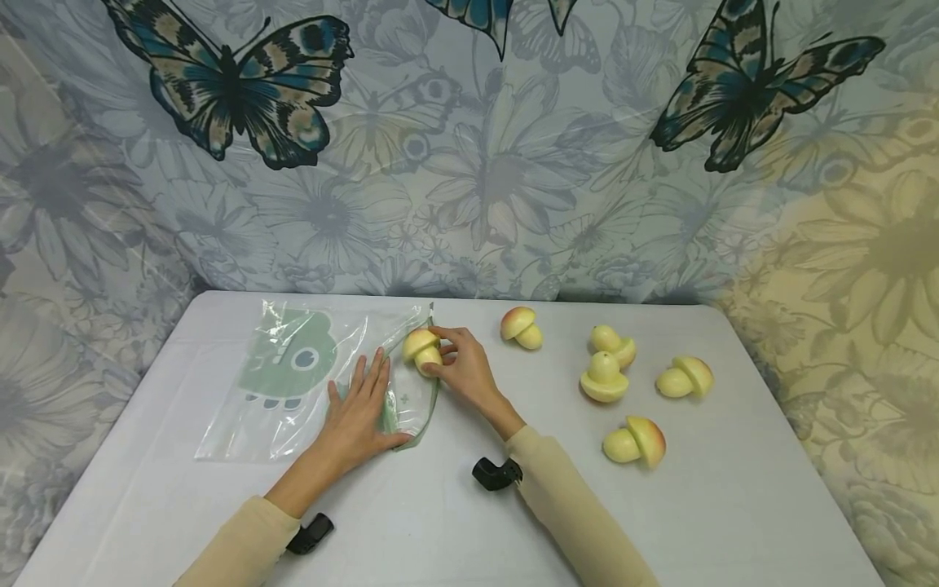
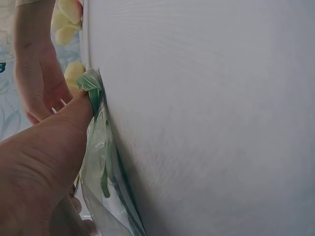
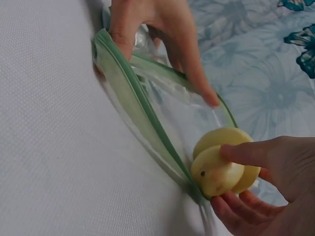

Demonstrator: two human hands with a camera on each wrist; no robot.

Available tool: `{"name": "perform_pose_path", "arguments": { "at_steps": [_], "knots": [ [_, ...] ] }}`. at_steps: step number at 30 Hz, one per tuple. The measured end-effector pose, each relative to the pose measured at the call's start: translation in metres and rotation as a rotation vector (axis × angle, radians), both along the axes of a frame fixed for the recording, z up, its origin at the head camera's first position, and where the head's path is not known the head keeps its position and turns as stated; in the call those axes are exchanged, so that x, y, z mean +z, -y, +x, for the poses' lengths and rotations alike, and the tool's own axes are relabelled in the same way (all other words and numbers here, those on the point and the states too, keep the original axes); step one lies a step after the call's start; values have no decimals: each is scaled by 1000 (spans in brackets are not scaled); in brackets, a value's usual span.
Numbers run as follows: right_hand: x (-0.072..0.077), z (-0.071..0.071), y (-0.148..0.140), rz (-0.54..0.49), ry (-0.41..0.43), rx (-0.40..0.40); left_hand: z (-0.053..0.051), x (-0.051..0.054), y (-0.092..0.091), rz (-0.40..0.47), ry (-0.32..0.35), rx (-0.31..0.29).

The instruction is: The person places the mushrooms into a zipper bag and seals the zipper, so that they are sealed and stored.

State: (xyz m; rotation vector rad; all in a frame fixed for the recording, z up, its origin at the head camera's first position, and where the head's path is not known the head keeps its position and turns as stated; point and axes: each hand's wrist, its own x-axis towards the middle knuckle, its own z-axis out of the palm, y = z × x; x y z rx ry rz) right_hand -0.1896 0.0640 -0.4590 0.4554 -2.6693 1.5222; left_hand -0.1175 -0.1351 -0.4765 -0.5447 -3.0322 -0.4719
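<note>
A clear zip bag [image 1: 220, 424] with a green cartoon print lies on the table, its green-edged mouth facing right. My left hand [image 1: 355, 420] rests on the bag with fingers spread. In the right wrist view, the left hand [image 3: 152, 24] has its thumb at one corner of the parted mouth and a straight finger along the opposite rim. My right hand [image 1: 465, 367] pinches a yellow toy mushroom [image 1: 420, 342] with a reddish-tinged cap between thumb and fingers. That toy mushroom [image 3: 219, 167] is at the bag's mouth, its stem end toward the right wrist camera.
Right of the hands, several more toy mushrooms lie on the white table [image 1: 557, 505]: one toy mushroom [image 1: 522, 328] near the back edge, another toy mushroom [image 1: 635, 442] nearer the front. A patterned butterfly cloth [image 1: 484, 204] hangs behind the table.
</note>
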Motion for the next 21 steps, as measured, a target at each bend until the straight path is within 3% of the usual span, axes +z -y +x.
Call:
{"name": "perform_pose_path", "arguments": {
  "at_steps": [11, 21],
  "knots": [
    [-6, -8, 4, -49, 52, -103, 1, 1, 0, 35, 8, -17],
    [-8, -12, 6, -4, 10, -119, 0, 1, -1, 35, 10, -29]
  ]
}}
